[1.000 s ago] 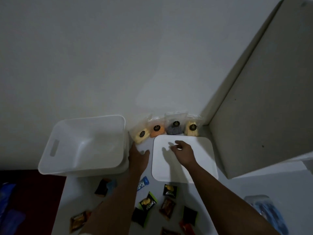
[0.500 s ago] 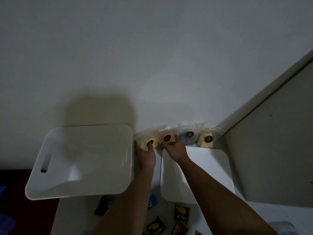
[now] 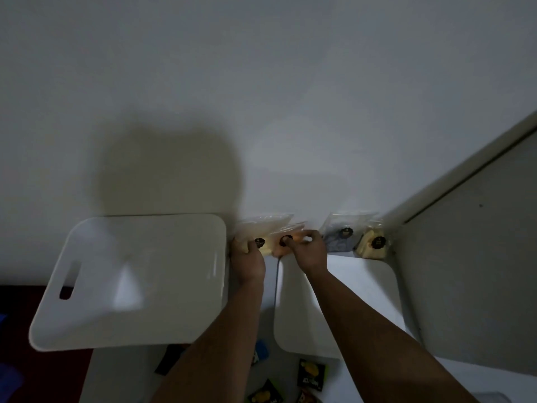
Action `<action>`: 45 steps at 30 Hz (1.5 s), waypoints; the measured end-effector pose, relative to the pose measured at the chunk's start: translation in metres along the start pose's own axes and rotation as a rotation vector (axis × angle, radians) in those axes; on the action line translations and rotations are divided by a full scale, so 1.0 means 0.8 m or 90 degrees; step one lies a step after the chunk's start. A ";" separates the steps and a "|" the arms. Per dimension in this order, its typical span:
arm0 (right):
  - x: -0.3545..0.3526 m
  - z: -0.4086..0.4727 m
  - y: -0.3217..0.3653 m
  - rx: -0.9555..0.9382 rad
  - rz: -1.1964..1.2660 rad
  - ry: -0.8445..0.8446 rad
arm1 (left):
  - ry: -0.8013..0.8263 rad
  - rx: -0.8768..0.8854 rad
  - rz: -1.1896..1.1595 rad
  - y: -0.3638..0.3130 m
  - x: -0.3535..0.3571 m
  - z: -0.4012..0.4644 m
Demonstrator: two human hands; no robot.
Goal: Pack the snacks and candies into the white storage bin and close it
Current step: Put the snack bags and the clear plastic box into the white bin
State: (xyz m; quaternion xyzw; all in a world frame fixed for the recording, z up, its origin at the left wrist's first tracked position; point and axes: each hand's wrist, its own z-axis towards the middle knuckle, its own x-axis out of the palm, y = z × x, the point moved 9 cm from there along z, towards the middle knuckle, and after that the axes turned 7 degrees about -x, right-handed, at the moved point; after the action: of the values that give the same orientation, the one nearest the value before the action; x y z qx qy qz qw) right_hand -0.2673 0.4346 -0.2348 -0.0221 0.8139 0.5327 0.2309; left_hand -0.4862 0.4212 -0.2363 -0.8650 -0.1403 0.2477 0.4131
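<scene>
Left hand (image 3: 249,258) grips yellow snack bag (image 3: 263,237); right hand (image 3: 309,251) pinches orange snack bag (image 3: 286,242)

A dim home room: plain white wall (image 3: 261,82), white table (image 3: 122,370), cabinet side (image 3: 470,271) beside it

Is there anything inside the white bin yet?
No, the white storage bin shows only bare walls and floor; both hands are on snack bags beside it.
</scene>
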 end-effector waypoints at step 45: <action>0.193 -0.197 0.227 -0.094 0.162 0.111 | -0.008 0.092 0.088 -0.090 -0.374 0.085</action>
State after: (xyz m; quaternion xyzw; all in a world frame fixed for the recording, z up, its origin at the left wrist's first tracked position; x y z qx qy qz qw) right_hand -0.5118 0.4072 -0.0892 0.0183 0.7855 0.6123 0.0880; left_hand -0.7764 0.3759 -0.1222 -0.8391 -0.0644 0.2904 0.4554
